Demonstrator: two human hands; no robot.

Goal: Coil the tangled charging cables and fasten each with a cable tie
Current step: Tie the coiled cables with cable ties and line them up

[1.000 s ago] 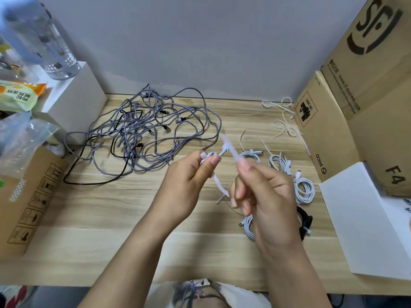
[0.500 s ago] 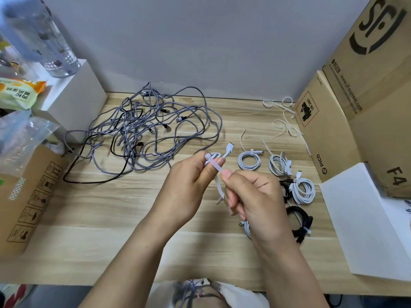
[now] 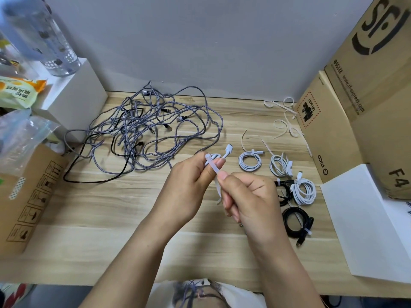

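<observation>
While both hands hover above the wooden bench (image 3: 93,218), the left hand (image 3: 189,187) pinches a small coiled white cable (image 3: 216,156) between thumb and fingers, its plug (image 3: 228,150) sticking up to the right. A white cable tie (image 3: 213,168) wraps that coil, and the right hand (image 3: 249,196) pinches the tie's tail just below it. Behind the hands a tangle of grey braided cables (image 3: 155,127) lies on the bench. Three tied white coils (image 3: 250,160) and two black coils (image 3: 297,222) rest to the right, with spare ties (image 3: 284,121) beside a cardboard box (image 3: 329,130).
</observation>
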